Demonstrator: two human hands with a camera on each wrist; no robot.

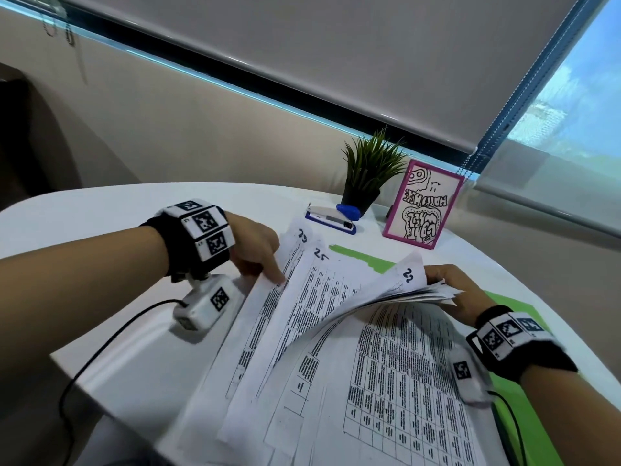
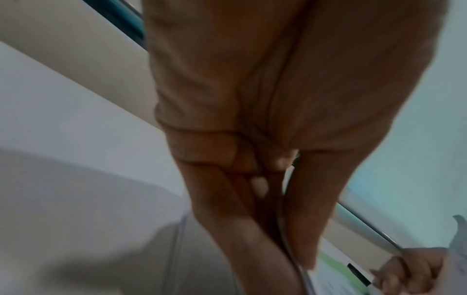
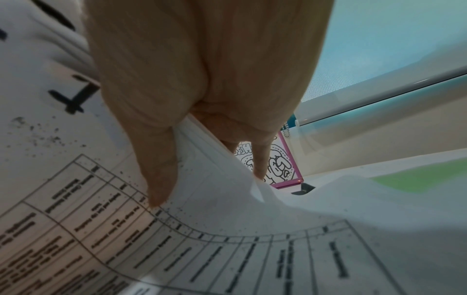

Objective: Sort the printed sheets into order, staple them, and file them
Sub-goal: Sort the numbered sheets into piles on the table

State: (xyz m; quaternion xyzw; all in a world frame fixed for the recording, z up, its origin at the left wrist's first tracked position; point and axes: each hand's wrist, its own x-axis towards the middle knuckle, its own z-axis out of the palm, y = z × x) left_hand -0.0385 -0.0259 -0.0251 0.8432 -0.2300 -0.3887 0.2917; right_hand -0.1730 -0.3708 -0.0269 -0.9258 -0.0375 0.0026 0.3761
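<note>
Printed sheets [image 1: 336,331] with tables and handwritten page numbers lie fanned across the white table [image 1: 117,358]. My left hand [image 1: 258,253] pinches the edge of one sheet [image 2: 293,253] at the fan's left side, between thumb and forefinger. My right hand [image 1: 450,290] grips a lifted bundle of several sheets [image 1: 413,287] by its right edge; in the right wrist view the thumb [image 3: 156,169] presses on top of the bundle [image 3: 215,179]. A blue and white stapler [image 1: 332,218] lies beyond the papers. A green folder [image 1: 363,258] lies under the sheets.
A small potted plant [image 1: 366,173] and a pink-framed picture [image 1: 423,206] stand at the table's far side by the window. Black cables [image 1: 111,334] run from the wrist cameras over the table's near edge.
</note>
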